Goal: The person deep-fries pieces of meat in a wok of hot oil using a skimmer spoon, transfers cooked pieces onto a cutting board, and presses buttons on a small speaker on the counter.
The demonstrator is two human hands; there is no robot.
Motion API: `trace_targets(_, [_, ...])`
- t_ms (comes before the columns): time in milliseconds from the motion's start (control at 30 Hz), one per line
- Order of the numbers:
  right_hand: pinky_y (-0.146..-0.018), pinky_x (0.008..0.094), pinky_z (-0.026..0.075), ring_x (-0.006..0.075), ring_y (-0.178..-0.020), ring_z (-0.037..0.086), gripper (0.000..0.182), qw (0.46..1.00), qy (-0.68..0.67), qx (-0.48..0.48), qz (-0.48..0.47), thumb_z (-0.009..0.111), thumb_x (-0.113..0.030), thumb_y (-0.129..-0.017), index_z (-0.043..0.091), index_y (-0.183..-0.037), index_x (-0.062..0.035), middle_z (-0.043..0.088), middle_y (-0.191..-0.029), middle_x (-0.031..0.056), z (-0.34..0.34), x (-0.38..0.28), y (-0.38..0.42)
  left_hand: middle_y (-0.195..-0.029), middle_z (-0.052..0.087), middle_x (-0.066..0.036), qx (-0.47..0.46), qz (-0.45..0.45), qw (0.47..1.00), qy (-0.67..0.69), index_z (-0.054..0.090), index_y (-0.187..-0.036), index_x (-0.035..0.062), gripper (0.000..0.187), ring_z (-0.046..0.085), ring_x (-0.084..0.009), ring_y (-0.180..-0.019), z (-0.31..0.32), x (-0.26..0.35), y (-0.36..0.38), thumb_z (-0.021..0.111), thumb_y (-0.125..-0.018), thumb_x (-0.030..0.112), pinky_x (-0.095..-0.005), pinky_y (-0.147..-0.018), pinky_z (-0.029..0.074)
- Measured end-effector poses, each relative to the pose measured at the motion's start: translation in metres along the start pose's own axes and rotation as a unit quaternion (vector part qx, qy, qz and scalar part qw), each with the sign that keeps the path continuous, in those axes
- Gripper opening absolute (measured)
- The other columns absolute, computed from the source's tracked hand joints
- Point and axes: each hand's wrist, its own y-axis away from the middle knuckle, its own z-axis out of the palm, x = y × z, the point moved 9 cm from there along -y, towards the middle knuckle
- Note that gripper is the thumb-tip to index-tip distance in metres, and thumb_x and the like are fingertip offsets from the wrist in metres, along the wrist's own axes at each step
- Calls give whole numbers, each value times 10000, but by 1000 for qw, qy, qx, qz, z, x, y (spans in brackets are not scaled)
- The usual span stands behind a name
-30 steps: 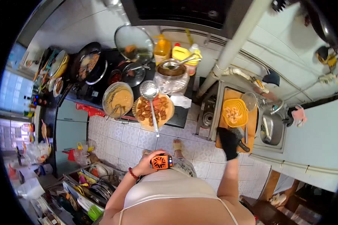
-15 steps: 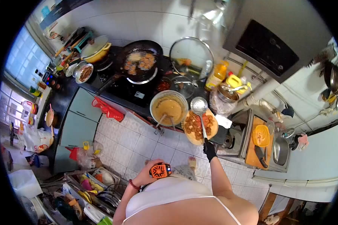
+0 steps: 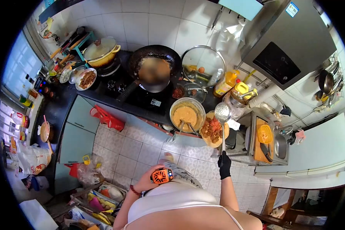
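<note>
The left hand (image 3: 147,183) is curled shut around a small orange device (image 3: 161,175), held close against the chest above the tiled floor (image 3: 130,147). To its right, the gloved right hand (image 3: 224,165) is clamped on the end of a long skimmer ladle (image 3: 222,122), arm stretched forward. The ladle's bowl hangs over the plate of fried pieces (image 3: 214,130) at the counter's front edge, just beside the batter bowl (image 3: 186,114). The wok (image 3: 154,68) sits further back on the stove.
</note>
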Motion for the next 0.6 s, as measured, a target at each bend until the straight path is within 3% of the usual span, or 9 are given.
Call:
trace_targets(133, [-422,230,306,68,-449,400,339,986,17,-16,-162,504,-323,-960,536,-700,-109,451,-556,-31,52,-78,18,-1333,446,-116,24,-2,1000,-18,434,-1319,69,748,433,-238,-1247,-32,-2,8,702,-629,-36,-335,-1053,338])
trace_targets(200, [-452,235,357,79,-477,452,295,982,4,-82,-172,509,-289,-957,552,-732,-103,488,-563,-18,107,-117,9,-1322,456,-117,39,-5,999,-24,431,-1321,68,748,430,-237,-1252,-51,-6,9,702,-633,-41,-333,-1053,340])
trace_targets(233, [-484,233,376,70,-530,479,215,988,2,-123,-95,530,-250,-943,555,-796,-94,512,-624,-19,132,-109,-21,-1315,462,-117,47,-5,999,-12,429,-1322,68,747,429,-237,-1253,-59,-5,9,701,-636,-43,-331,-1052,342])
trace_targets(300, [-530,206,379,41,-621,494,142,923,124,-174,-320,560,-201,-921,541,-993,-81,533,-769,-29,215,-175,-14,-1305,471,-116,73,0,997,11,426,-1323,63,747,438,-231,-1246,-76,-14,7,717,-642,-39,-329,-1045,354])
trace_targets(367, [-588,244,421,99,-651,530,149,910,171,-143,-348,547,-175,-922,563,-1022,-66,559,-763,3,269,-200,-45,-1314,463,-108,95,0,995,15,423,-1324,67,767,444,-217,-1237,-94,-15,6,760,-639,-5,-332,-1039,362])
trace_targets(400, [-634,341,470,217,-724,612,184,762,264,-53,-589,553,-198,-914,584,-1014,-48,616,-825,82,303,-252,-12,-1318,458,-103,106,0,994,14,421,-1325,69,779,447,-210,-1233,-107,-14,5,781,-637,12,-334,-1036,367])
trace_targets(467, [-753,431,481,397,-846,603,238,738,424,-54,-522,456,-183,-933,588,-1050,-23,620,-920,245,349,-275,-37,-1306,464,-103,131,-6,991,20,423,-1320,62,779,458,-205,-1220,-132,-10,4,795,-636,20,-333,-1029,373])
trace_targets(533, [-703,443,488,339,-860,626,227,614,575,-21,-540,583,-216,-858,606,-1035,-76,620,-966,171,382,-278,-75,-1273,483,-111,160,-13,986,44,430,-1307,46,756,472,-209,-1205,-153,-12,4,780,-638,4,-327,-1022,379])
trace_targets(600, [-645,448,493,323,-814,635,234,613,570,-31,-546,542,-206,-850,603,-1054,-108,641,-866,137,409,-287,-84,-1272,484,-105,171,-19,982,71,435,-1301,48,742,474,-202,-1197,-173,-13,-1,787,-648,16,-323,-1017,381])
